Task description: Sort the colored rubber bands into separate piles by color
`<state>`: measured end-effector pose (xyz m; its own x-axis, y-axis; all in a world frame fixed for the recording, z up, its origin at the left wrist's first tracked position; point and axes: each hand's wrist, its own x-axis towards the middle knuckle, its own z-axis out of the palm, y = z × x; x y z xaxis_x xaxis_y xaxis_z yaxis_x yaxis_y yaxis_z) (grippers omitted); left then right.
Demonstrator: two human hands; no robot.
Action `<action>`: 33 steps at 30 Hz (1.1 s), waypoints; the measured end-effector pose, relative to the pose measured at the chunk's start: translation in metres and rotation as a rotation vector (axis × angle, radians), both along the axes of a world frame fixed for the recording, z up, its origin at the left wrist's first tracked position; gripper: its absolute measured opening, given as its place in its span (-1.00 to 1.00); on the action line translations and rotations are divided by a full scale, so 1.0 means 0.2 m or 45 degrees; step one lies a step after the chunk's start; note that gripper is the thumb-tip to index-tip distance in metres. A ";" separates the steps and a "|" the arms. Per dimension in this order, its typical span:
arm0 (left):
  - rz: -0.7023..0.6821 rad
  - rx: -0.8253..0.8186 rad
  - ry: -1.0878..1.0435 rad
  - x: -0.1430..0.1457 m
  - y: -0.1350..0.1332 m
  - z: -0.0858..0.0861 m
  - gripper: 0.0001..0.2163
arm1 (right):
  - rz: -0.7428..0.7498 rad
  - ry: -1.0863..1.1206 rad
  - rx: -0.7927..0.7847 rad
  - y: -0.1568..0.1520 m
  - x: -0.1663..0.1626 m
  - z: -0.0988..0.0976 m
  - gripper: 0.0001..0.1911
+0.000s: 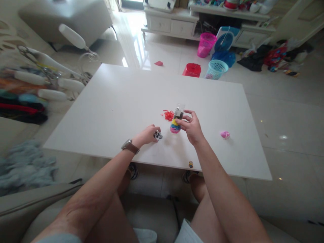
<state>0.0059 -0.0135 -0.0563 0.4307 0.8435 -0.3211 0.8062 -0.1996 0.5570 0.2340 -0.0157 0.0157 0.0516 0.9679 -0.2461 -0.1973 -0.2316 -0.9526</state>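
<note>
My right hand [194,127] grips a clear plastic pack [175,125] between thumb and fingers, tilted a little above the white table [121,98]. Layers of yellow, blue and pink stringy pieces, perhaps rubber bands, show inside it, with dark ones higher up. Close by on the left, my left hand [146,135] is closed on a small black-and-white bundle [158,135] near the tabletop. What the bundle is made of is too small to tell. Just behind the pack, a loose pile of small red pieces [168,115] lies on the table, partly covered by the pack.
A small pink bundle [225,135] lies on the table's right side. A little yellow-and-blue figure [190,164] sits at the near edge. Beyond the far edge stand a red stool or bin [192,70], a light-blue basket [217,68] and a pink basket [206,45].
</note>
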 end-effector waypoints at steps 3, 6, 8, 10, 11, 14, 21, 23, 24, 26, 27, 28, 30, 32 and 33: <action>-0.053 0.096 -0.040 0.05 -0.01 -0.02 -0.60 | 0.013 -0.011 -0.009 0.00 -0.01 0.00 -0.22; -0.066 0.196 -0.038 0.09 -0.03 -0.03 -0.73 | 0.021 -0.033 -0.017 0.00 -0.02 -0.01 -0.20; -0.051 0.223 -0.041 0.11 -0.03 -0.04 -0.80 | 0.028 -0.057 -0.016 0.00 -0.02 -0.01 -0.20; -0.049 0.221 -0.043 0.11 -0.03 -0.03 -0.81 | 0.036 -0.085 -0.011 0.00 -0.02 -0.01 -0.21; -0.053 0.216 -0.045 0.12 -0.03 -0.03 -0.79 | 0.037 -0.100 -0.008 0.00 -0.01 -0.02 -0.21; -0.060 0.199 -0.082 0.11 -0.02 -0.03 -0.77 | 0.039 -0.158 0.000 0.00 -0.01 -0.03 -0.22; 0.398 -0.040 -0.655 0.10 0.06 0.04 -0.89 | 0.031 -0.411 0.041 0.01 0.01 -0.08 -0.26; 0.615 -0.107 -0.994 0.10 0.10 0.10 -0.86 | 0.055 -0.513 0.067 0.01 0.01 -0.09 -0.29; 0.712 -0.139 -1.169 0.10 0.11 0.13 -0.81 | 0.075 -0.564 0.075 0.00 0.00 -0.09 -0.30; 0.865 -0.193 -1.472 0.10 0.12 0.17 -0.72 | 0.129 -0.667 0.090 -0.01 0.00 -0.09 -0.33; 0.919 -0.213 -1.590 0.11 0.13 0.19 -0.70 | 0.161 -0.718 0.099 -0.02 -0.01 -0.08 -0.34; 0.955 -0.223 -1.680 0.11 0.13 0.21 -0.69 | 0.191 -0.765 0.112 -0.03 -0.02 -0.08 -0.35; 0.996 -0.206 -1.785 0.13 0.14 0.22 -0.69 | 0.258 -0.837 0.145 -0.05 -0.04 -0.06 -0.36; 1.019 -0.145 -1.802 0.14 0.14 0.21 -0.71 | 0.329 -0.892 0.192 -0.06 -0.06 -0.05 -0.38; 1.024 -0.101 -1.784 0.15 0.14 0.21 -0.71 | 0.355 -0.918 0.218 -0.07 -0.07 -0.05 -0.39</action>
<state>0.0360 0.0140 -0.0146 -0.1142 0.9852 -0.1277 -0.4418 0.0648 0.8948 0.2196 -0.0302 0.0053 -0.1082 0.9900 -0.0903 0.5259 -0.0201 -0.8503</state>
